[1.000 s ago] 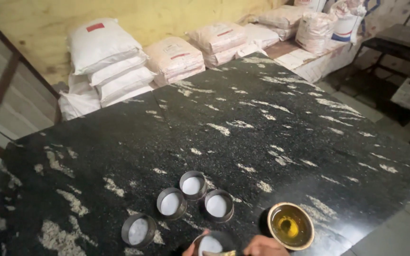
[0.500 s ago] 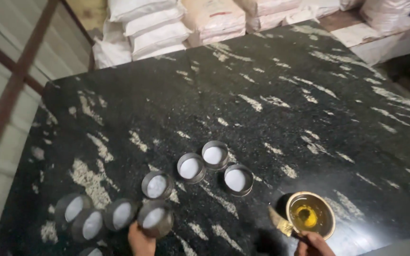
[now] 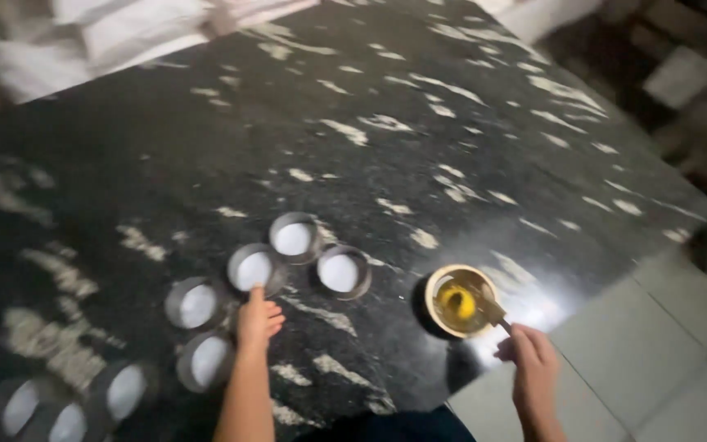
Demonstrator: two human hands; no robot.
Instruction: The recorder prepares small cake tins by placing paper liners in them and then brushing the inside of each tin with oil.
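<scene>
Two hands: left hand (image 3: 258,317) touches ring (image 3: 254,268); right hand (image 3: 530,358) grips brush (image 3: 491,309).

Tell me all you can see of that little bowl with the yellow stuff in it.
The bowl is small and round, with a pale tan rim and a dark outside; its material is unclear. It stands upright near the edge of the black speckled slab, right of the ring moulds. Inside lies a yellow liquid or paste. A brush dips into it, held by the right hand. The picture is blurred.
</scene>
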